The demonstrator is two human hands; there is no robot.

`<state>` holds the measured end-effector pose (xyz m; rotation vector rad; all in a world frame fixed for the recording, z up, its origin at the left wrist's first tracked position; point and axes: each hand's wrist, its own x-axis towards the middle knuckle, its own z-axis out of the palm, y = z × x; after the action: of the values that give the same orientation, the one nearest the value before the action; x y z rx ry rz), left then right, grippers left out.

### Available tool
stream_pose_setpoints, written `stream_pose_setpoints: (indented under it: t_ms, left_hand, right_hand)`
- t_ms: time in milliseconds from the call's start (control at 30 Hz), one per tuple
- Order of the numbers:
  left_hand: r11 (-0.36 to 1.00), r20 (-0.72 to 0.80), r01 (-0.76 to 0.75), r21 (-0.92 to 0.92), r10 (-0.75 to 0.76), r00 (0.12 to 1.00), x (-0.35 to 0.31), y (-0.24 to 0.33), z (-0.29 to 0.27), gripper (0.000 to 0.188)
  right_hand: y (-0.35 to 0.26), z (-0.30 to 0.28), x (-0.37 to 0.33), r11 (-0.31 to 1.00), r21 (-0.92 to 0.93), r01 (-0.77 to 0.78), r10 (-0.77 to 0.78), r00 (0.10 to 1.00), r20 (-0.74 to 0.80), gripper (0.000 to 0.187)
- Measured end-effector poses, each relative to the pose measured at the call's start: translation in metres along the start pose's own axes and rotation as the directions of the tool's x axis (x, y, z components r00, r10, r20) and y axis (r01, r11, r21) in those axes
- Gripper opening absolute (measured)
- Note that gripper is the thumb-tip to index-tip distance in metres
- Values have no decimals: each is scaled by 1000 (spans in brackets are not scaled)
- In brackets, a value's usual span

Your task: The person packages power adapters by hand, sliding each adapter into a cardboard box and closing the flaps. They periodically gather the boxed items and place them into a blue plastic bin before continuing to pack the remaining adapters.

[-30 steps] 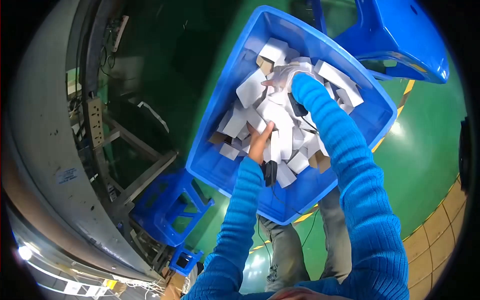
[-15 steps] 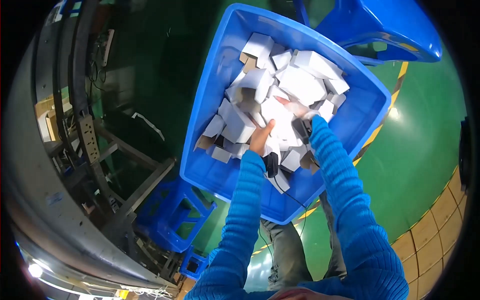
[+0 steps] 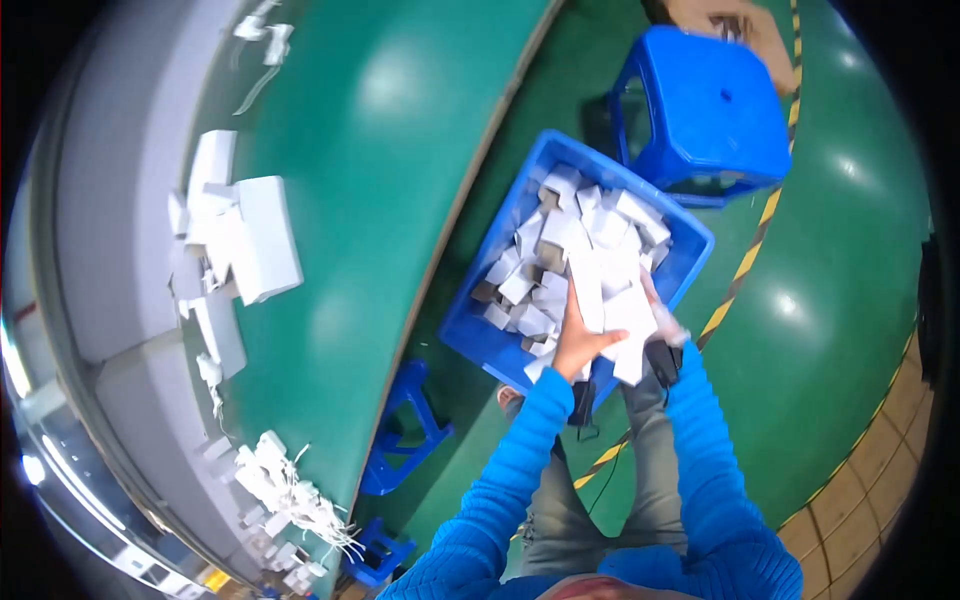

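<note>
A blue plastic bin stands in front of me, heaped with small white cardboard boxes, some with open ends showing brown inside. Over its near right part, several white boxes are bunched between my hands. My left hand grips the bunch from the left, thumb pointing right across it. On the right side my right hand presses against the same boxes; it is blurred and its fingers are partly hidden. Each wrist carries a black device.
A long green-topped table runs along the left, with larger white boxes and a heap of white cables. Blue stools stand beyond the bin and beneath the table edge. Yellow-black tape crosses the green floor.
My hands were down among the boxes in the bin; now they are raised with several boxes between them. My view has risen, bringing the green tabletop into sight.
</note>
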<state>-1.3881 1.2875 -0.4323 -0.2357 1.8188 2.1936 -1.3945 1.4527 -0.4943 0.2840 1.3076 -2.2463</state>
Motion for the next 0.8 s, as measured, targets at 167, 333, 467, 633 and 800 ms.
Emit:
stream_pose_setpoints:
  t_ms: [167,333,467,633,800]
  left_hand:
    - [993,-29,-74,90,77,997,-53,139,18,124]
    - [933,-46,-258,251,278,959,-69,306,3,126]
    - [833,-252,-405,377,513,820,-88,397,-108,125]
    - [883,-512,-355,308,468,720,-141,418,-287,120]
    - [678,-536,283,679,194,821,-187,383,-375,81]
  right_hand:
    - [-121,82,-82,988,-138,-71,79,996,50,64]
    - [-247,162,-77,849,-413,328,-153,903,402,74]
    - [-261,310,10,963,-78,258,-174,815,552,77]
    - [-220,503,76,991,-129,-22,85,858,507,63]
    - [-169,502,176,985,-55,-161,169,955,242,42]
